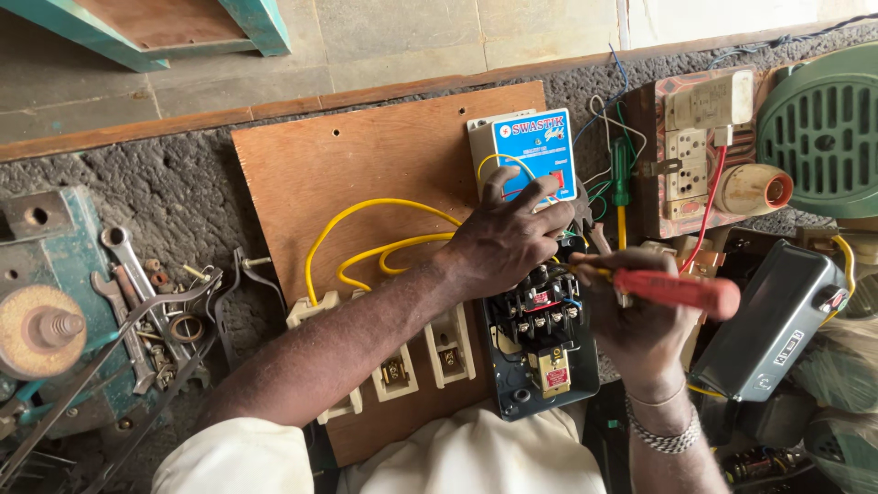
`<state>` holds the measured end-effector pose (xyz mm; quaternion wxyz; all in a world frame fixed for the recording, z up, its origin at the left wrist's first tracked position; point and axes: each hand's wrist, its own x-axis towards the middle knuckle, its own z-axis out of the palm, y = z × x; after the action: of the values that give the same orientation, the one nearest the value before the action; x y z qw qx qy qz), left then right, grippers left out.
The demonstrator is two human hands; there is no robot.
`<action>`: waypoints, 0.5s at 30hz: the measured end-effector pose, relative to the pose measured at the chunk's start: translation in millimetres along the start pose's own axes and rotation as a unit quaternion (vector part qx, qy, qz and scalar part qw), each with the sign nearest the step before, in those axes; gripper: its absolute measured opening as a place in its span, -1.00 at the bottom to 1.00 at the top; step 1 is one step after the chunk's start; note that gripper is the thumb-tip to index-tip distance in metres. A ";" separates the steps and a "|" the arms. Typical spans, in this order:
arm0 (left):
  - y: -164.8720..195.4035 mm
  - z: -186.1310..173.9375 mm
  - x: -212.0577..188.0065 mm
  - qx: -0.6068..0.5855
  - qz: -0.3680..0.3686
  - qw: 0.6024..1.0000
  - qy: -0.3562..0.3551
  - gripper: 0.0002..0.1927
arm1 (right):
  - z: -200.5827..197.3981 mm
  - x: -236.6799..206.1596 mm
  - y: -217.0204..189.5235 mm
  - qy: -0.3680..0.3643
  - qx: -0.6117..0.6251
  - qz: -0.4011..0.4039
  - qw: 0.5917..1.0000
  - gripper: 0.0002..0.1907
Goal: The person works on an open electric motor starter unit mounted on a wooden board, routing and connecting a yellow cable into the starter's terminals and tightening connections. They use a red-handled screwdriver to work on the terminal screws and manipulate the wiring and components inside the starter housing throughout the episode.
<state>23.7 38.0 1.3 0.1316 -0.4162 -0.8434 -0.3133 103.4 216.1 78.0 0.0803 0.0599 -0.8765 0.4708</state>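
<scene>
Plywood board (311, 174) under both hands. Black contactor (540, 316) just below left hand (508, 242), fingers spread, pressing yellow wire (366, 220): stiff, springy, best pinched near terminal. Right hand (640, 320) clenched round red screwdriver (677, 293), light, rigid.

one head-worn view only — it looks steeply down from close above the plywood board (366, 165), which fills the middle; the stone bench edge runs along the top, beyond the board.
</scene>
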 end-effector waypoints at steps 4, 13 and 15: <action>-1.0 -1.6 -2.0 0.015 0.008 1.000 -0.022 -0.85 | -3.0 6.1 -8.1 -0.017 -0.113 -0.022 0.993 -0.79; -3.3 -3.3 -7.7 0.023 0.023 0.999 -0.026 -0.88 | -29.6 43.4 8.6 -0.274 0.148 -0.072 0.948 -0.72; -2.2 -3.2 -8.0 0.031 0.020 0.999 -0.035 -0.87 | -41.3 57.0 8.4 -0.364 0.107 -0.130 0.916 -0.61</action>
<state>26.8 30.0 -1.0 0.1213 -0.4397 -0.8482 -0.2691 49.4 253.5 104.9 -0.1906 0.3487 -0.7742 0.4926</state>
